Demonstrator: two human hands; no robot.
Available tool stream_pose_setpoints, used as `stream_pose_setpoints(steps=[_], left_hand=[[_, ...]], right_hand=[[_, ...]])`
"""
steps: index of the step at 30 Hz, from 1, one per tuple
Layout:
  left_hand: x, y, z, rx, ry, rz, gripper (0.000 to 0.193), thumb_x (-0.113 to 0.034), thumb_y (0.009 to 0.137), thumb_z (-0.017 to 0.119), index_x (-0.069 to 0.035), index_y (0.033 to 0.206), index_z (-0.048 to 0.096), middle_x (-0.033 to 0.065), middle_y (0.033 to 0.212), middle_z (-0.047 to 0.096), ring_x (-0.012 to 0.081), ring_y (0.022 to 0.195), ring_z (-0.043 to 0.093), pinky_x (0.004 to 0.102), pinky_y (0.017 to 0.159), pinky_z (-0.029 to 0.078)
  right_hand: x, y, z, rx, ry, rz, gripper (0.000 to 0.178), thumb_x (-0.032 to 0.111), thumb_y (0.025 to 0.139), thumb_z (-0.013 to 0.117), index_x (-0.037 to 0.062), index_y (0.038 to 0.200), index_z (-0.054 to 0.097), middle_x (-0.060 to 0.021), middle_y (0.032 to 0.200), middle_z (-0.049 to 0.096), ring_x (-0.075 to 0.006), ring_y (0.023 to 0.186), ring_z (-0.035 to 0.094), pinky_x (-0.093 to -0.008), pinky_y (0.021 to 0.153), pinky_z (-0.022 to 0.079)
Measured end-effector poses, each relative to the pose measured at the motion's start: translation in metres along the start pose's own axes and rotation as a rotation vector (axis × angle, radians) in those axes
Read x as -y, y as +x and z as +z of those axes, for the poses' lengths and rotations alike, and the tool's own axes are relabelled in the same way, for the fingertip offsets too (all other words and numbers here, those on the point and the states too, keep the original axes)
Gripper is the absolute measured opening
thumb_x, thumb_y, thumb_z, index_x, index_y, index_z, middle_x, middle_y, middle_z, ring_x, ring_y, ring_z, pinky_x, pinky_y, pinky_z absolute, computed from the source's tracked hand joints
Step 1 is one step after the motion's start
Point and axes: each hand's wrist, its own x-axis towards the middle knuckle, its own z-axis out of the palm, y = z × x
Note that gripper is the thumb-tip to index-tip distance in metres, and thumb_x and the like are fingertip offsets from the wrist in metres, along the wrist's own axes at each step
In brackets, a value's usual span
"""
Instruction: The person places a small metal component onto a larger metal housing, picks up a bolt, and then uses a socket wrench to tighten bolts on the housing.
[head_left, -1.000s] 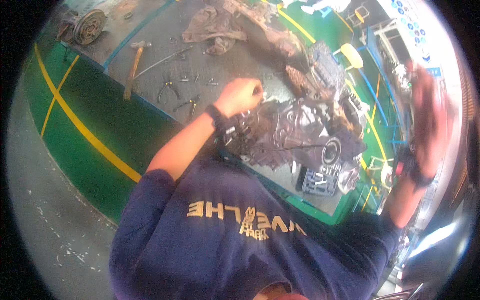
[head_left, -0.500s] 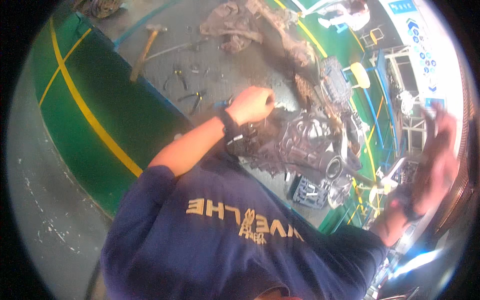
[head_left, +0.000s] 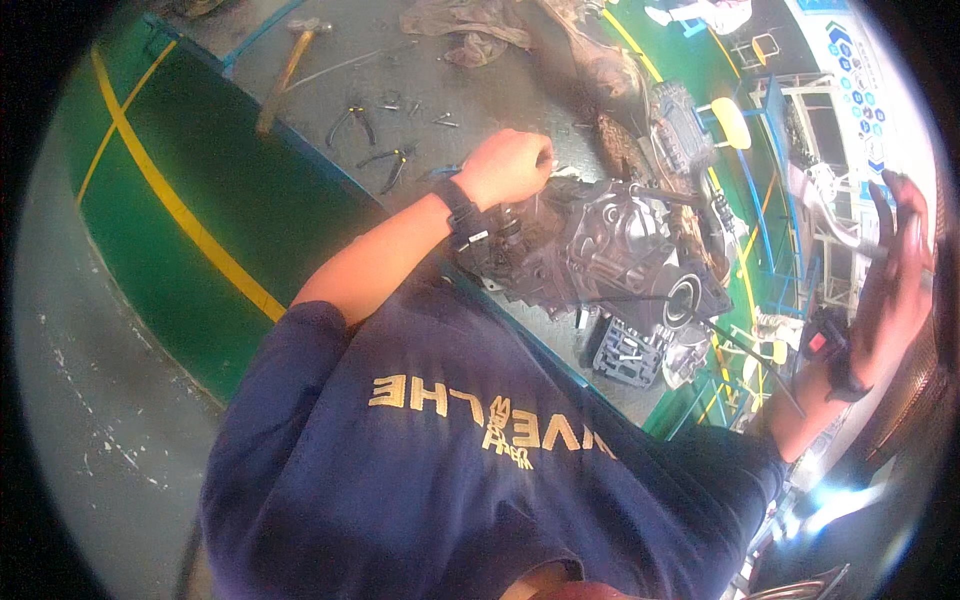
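Note:
My left hand [head_left: 505, 165], a dark band on its wrist, is closed in a fist at the upper left side of a grey metal gearbox-like housing [head_left: 620, 235]. What its fingers hold, if anything, is hidden. Off to the far right my raised right hand [head_left: 900, 270] curls around a curved grey metal tool [head_left: 825, 205], whose broad end points up and left. The housing lies on a metal-topped workbench [head_left: 330, 75] and has a round bearing-like opening [head_left: 682, 300] at its right end. A thin dark rod [head_left: 755, 365] runs off to the lower right beside it.
On the bench lie a wooden-handled hammer [head_left: 290, 75], pliers [head_left: 353, 125], a second pair [head_left: 392, 165], small bolts [head_left: 446, 120] and crumpled brown cloth [head_left: 470, 25]. A grey ribbed metal plate [head_left: 628, 352] rests near the bench's front edge. Yellow stools [head_left: 730, 122] stand beyond.
My right hand has risen up and right, lifting the grey tool with it. The left fist stays beside the housing, while the whole view has shifted slightly.

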Motion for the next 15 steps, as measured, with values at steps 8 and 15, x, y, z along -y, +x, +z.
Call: stream_pose_setpoints(steps=[8, 15], left_hand=[[-0.007, 0.000, -0.003, 0.015, 0.065, -0.017, 0.022, -0.022, 0.092, 0.065, -0.003, 0.101, 0.070, 0.0201, 0.098, 0.073, 0.0419, 0.095, 0.069, 0.0492, 0.082, 0.054], [-0.167, 0.020, -0.047, 0.015, -0.317, 0.533, 0.035, -0.027, 0.092, 0.072, -0.003, 0.117, 0.065, 0.0169, 0.110, 0.072, 0.0360, 0.102, 0.070, 0.0434, 0.088, 0.055]], right_hand=[[-0.006, 0.010, 0.008, -0.040, 0.128, 0.238, 0.038, 0.026, 0.110, 0.043, -0.0084, 0.114, 0.059, -0.0219, 0.129, 0.062, -0.0326, 0.131, 0.055, -0.0473, 0.120, 0.033], [0.031, -0.001, 0.016, 0.038, 0.431, -0.129, 0.037, 0.029, 0.107, 0.046, -0.0020, 0.102, 0.066, -0.0106, 0.101, 0.068, -0.0218, 0.098, 0.064, -0.0335, 0.090, 0.048]])
